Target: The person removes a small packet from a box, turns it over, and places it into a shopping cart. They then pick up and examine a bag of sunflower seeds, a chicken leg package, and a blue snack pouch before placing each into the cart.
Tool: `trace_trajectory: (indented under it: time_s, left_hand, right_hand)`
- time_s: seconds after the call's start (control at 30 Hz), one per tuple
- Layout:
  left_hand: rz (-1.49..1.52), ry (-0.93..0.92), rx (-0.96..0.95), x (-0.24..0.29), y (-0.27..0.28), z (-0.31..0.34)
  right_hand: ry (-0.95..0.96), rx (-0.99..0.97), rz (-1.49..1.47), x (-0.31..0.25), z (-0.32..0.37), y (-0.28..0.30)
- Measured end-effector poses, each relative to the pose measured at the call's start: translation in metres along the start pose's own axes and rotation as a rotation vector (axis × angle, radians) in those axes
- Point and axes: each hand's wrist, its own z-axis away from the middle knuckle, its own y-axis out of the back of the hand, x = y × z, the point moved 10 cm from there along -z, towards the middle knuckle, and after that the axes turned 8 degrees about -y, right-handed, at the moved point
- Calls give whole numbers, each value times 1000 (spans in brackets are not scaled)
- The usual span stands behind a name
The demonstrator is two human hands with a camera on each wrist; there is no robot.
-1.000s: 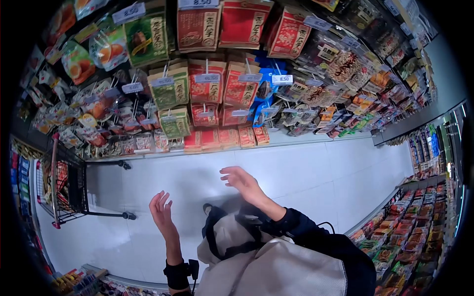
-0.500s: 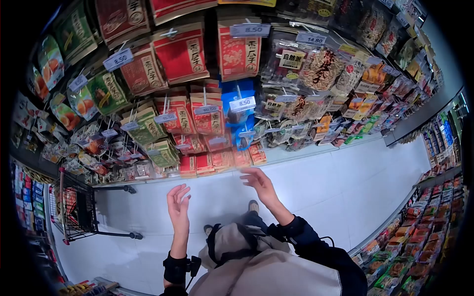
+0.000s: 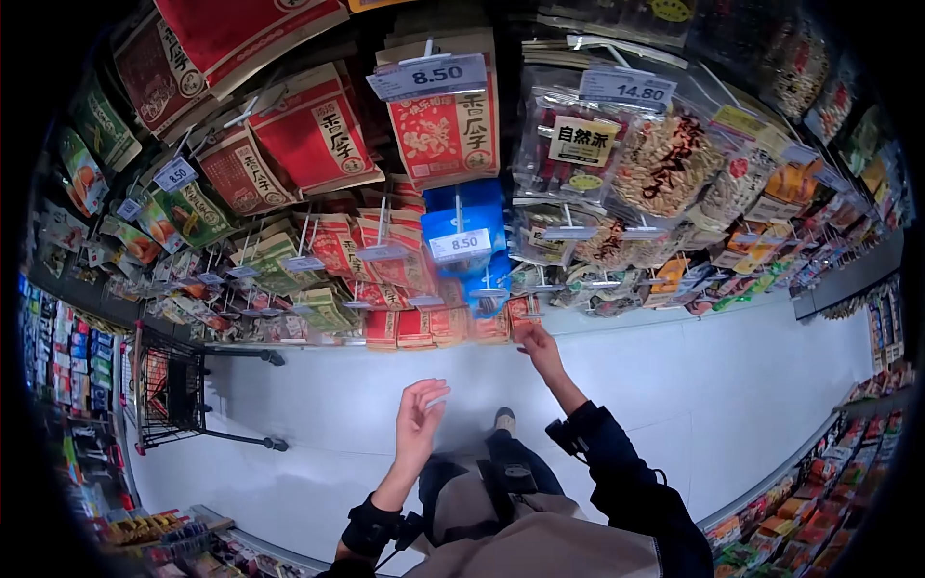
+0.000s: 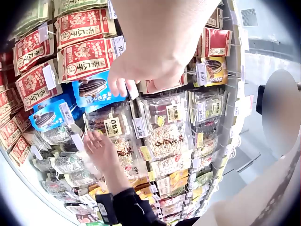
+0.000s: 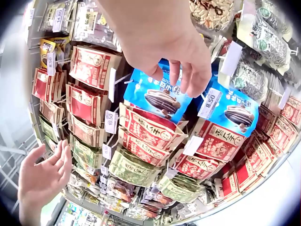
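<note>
My right hand [image 3: 541, 349] reaches out toward the hanging rack with its fingers loosely bent and nothing in them. In the right wrist view it overlaps a blue bag of sunflower seeds [image 5: 157, 96]. Those blue bags [image 3: 462, 217] hang on a peg behind an 8.50 price tag [image 3: 460, 244]. The left hand [image 3: 418, 414], lower and nearer the body, hovers with relaxed fingers and an empty palm. Red seed packets [image 3: 441, 125] hang above the blue ones, and clear bags of seeds [image 3: 665, 164] are to their right.
A shopping cart [image 3: 173, 385] stands on the pale floor [image 3: 655, 385] at the left. Price-tag pegs stick out all along the rack. Another shelf of packaged snacks [image 3: 819, 491] runs along the lower right. A person [image 4: 282, 113] is at the right of the left wrist view.
The head view has shifted right and closer to the rack, bringing the blue bags toward the middle. My right hand has extended toward the rack; the left stays raised in the air.
</note>
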Motion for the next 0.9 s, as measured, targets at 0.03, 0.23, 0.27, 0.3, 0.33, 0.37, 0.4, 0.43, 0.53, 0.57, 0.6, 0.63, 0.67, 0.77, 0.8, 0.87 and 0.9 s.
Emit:
trace_trajectory:
  time_s: [0.03,0.23,0.27,0.3,0.33,0.37,0.4,0.43,0.53,0.57,0.6,0.63,0.67,0.77,0.8,0.87,0.9]
  left_hand:
    - [6,11,18,-4,0,-1]
    - [-8,45,96,-16,6,-1]
    - [-14,45,107,-17,9,-1]
    - [-19,45,121,-19,12,0]
    - [-22,44,136,-20,15,2]
    - [-19,44,153,-21,18,4]
    - [-17,41,169,-21,21,5]
    - [-16,38,185,-21,25,6]
    - [-82,5,169,-23,32,11]
    - [-81,4,176,-24,33,12]
    - [-81,5,182,-25,35,13]
    - [-82,5,188,-25,36,14]
    - [-86,9,188,-25,36,15]
    - [-69,25,204,-25,34,15]
    - [-42,31,219,-25,33,15]
    - [-11,32,232,-25,33,16]
    - [-5,28,230,-25,32,17]
  right_hand:
    - [37,-13,-10,-6,-18,-2]
    - [400,63,132,-63,-117,-7]
    - [362,102,67,-71,-128,-10]
    - [391,125,47,-85,-134,-14]
    - [421,145,28,-93,-143,-14]
    - [454,137,1,-102,-152,-18]
    - [489,127,-28,-106,-165,-20]
    - [524,118,-58,-110,-172,-24]
    - [347,-15,-46,-105,-184,-37]
    - [341,-20,-142,-109,-177,-39]
    - [353,-27,-152,-108,-178,-38]
    - [365,-34,-164,-108,-179,-37]
    - [376,-42,-176,-106,-180,-37]
    - [340,-55,-101,-109,-169,-36]
    - [321,-67,-58,-107,-168,-35]
    - [371,-64,-54,-109,-164,-34]
    - [382,-65,-58,-110,-163,-33]
